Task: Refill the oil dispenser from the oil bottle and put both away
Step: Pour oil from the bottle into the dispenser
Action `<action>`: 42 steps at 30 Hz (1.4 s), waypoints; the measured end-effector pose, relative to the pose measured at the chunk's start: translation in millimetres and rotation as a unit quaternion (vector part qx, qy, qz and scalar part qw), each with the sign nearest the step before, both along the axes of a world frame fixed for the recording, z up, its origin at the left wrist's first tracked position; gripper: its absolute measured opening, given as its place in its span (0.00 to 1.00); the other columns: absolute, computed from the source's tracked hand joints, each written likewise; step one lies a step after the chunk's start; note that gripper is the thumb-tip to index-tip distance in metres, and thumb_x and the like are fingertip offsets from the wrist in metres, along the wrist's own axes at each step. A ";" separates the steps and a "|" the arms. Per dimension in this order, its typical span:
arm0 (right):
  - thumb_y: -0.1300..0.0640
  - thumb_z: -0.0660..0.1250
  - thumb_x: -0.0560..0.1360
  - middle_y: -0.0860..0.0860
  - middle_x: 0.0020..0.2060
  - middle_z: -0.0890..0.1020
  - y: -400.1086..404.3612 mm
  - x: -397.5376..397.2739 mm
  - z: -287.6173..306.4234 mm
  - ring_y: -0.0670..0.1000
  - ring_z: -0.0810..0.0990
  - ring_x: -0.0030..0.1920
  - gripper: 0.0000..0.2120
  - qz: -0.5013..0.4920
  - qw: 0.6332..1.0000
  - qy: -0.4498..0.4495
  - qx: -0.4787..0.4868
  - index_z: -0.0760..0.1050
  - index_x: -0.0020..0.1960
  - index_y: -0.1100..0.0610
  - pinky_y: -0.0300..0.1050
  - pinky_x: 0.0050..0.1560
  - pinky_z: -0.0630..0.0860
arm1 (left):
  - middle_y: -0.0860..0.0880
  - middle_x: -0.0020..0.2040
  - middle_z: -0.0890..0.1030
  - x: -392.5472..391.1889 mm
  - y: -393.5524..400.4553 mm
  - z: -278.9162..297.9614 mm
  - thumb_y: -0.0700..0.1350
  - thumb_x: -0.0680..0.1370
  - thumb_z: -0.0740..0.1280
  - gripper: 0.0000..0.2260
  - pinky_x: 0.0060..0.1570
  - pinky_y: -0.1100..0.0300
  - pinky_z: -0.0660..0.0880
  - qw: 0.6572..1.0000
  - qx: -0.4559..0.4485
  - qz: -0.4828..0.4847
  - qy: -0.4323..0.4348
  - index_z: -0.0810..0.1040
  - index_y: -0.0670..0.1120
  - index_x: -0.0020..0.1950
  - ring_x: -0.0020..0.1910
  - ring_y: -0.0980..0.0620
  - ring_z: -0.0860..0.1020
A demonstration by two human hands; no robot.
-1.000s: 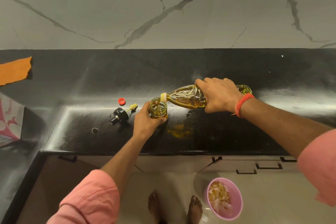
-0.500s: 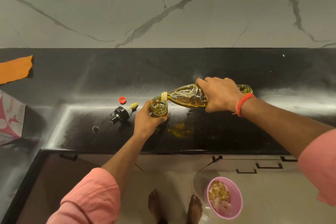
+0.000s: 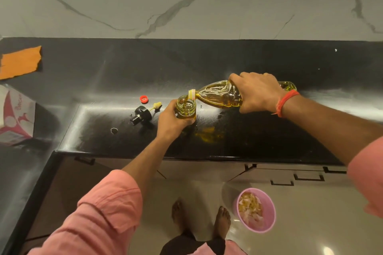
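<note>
The right hand (image 3: 256, 91) grips the oil bottle (image 3: 217, 95) lying nearly level, mouth leftward over the jar (image 3: 186, 107), which the left hand (image 3: 172, 122) clasps on the worktop (image 3: 269, 134).

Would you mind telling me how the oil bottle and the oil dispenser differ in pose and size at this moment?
The oil bottle lies tipped nearly flat in the right hand, mouth over the jar; the oil dispenser stands upright on the counter, steadied by the left hand. The oil bottle is long and tapered; the oil dispenser is short and squat. Both are clear, uncapped and hold yellow oil.
</note>
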State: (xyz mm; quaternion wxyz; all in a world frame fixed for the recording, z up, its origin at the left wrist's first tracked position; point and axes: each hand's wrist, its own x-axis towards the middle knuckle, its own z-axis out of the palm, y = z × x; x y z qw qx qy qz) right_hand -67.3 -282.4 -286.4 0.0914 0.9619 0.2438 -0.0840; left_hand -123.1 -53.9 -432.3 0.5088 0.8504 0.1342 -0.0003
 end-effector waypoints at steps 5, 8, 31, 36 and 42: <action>0.43 0.77 0.68 0.52 0.54 0.78 0.4 -1.0 0.7 0.55 0.79 0.54 0.37 0.000 1.000 0.001 -0.003 0.64 0.70 0.53 0.58 0.55 0.76 | 0.48 0.65 0.83 0.7 0.1 0.0 0.42 0.71 0.82 0.31 0.59 0.63 0.70 1.000 0.002 0.000 0.003 0.75 0.46 0.71 0.61 0.57 0.76; 0.43 0.78 0.68 0.52 0.55 0.78 0.8 -1.3 1.8 0.56 0.79 0.56 0.38 -0.001 1.000 0.005 -0.004 0.64 0.70 0.53 0.59 0.56 0.76 | 0.48 0.66 0.82 0.5 0.0 0.3 0.42 0.71 0.82 0.31 0.60 0.62 0.70 1.000 0.006 -0.001 0.007 0.75 0.46 0.72 0.63 0.56 0.76; 0.44 0.78 0.67 0.52 0.52 0.78 2.7 -2.5 3.0 0.56 0.79 0.52 0.37 -0.005 1.000 0.002 -0.006 0.65 0.69 0.53 0.58 0.52 0.76 | 0.47 0.67 0.82 0.7 -1.7 2.0 0.42 0.71 0.82 0.32 0.61 0.62 0.70 1.000 0.016 0.004 0.012 0.74 0.46 0.73 0.68 0.49 0.77; 0.44 0.78 0.68 0.51 0.51 0.77 2.7 -2.8 2.8 0.55 0.79 0.52 0.37 -0.003 1.000 0.003 -0.002 0.65 0.69 0.53 0.57 0.51 0.77 | 0.47 0.67 0.82 0.5 -1.1 2.1 0.42 0.71 0.82 0.32 0.60 0.62 0.70 1.000 0.016 0.003 0.013 0.74 0.46 0.73 0.68 0.50 0.77; 0.44 0.78 0.68 0.52 0.54 0.78 2.5 -2.0 2.7 0.55 0.79 0.53 0.38 -0.002 1.000 0.004 -0.001 0.64 0.70 0.53 0.56 0.52 0.77 | 0.48 0.66 0.82 -0.2 -0.7 2.8 0.43 0.71 0.82 0.31 0.60 0.61 0.70 1.000 0.014 0.003 0.009 0.75 0.47 0.72 0.66 0.51 0.77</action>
